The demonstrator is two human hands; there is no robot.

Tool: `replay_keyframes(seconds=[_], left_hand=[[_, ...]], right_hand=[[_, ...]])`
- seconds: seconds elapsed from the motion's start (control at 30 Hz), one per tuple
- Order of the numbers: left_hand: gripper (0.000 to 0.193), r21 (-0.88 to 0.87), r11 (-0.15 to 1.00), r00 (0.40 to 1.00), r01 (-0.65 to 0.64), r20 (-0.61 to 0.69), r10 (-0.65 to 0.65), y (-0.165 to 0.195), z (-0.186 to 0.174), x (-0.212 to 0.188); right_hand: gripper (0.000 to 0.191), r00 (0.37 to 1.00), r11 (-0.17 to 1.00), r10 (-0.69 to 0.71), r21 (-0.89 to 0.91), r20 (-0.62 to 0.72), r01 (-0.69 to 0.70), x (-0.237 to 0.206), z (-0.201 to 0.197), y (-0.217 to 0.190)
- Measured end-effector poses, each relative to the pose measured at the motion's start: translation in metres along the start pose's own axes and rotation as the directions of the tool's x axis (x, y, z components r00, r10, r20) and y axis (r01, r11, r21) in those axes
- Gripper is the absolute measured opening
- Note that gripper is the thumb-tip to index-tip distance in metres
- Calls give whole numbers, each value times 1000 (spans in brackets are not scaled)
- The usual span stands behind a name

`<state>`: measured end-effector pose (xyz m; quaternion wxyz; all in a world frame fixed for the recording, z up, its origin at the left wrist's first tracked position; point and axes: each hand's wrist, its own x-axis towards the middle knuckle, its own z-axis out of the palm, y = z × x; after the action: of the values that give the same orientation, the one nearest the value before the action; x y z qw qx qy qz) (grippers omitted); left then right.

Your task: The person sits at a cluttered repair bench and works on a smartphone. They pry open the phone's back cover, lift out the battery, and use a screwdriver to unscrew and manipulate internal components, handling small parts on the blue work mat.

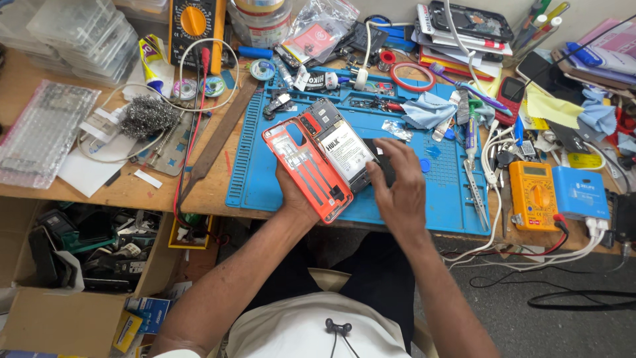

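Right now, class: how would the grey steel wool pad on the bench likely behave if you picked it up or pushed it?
The steel wool pad looks loose and tangled, so probably light and squashy. Its rough strands may snag the white cable beside it, and it seems unlikely to roll.

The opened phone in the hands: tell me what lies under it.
Under the opened phone sits its orange back cover, swung aside on the left hand. Below both lies the blue repair mat. The right hand hides the phone's lower end.

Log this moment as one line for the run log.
left hand: holds orange back cover | right hand: on opened phone | below: blue mat
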<state>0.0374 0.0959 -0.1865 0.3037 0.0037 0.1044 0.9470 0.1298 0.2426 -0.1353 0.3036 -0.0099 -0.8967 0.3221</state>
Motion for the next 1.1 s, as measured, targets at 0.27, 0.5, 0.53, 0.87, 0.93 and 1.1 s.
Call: replay_keyframes(seconds=[0.27,0.5,0.53,0.87,0.93,1.1], left_hand=[[74,74,990,993,117,-21,-116,8,14,-9],[96,93,995,995,27,-101,-18,22,15,-6],[94,98,995,994,15,-105,-4,23,15,-7],[62,631,775,998,50,-70,-8,58,21,-12],[73,727,681,996,84,-76,-42,69,21,-6],[90,931,339,990,133,-110,-87,88,25,7]], right_hand=[[46,821,501,389,652,417,-569,4,-3,49],[46,806,437,520,722,283,-536,-14,-4,46],[46,811,467,524,709,260,-529,-16,-4,45],[46,833,602,509,601,218,-526,-17,-7,49],[44,822,620,511,554,252,-555,-14,-10,52],[40,827,695,481,448,291,-562,-1,-16,48]])
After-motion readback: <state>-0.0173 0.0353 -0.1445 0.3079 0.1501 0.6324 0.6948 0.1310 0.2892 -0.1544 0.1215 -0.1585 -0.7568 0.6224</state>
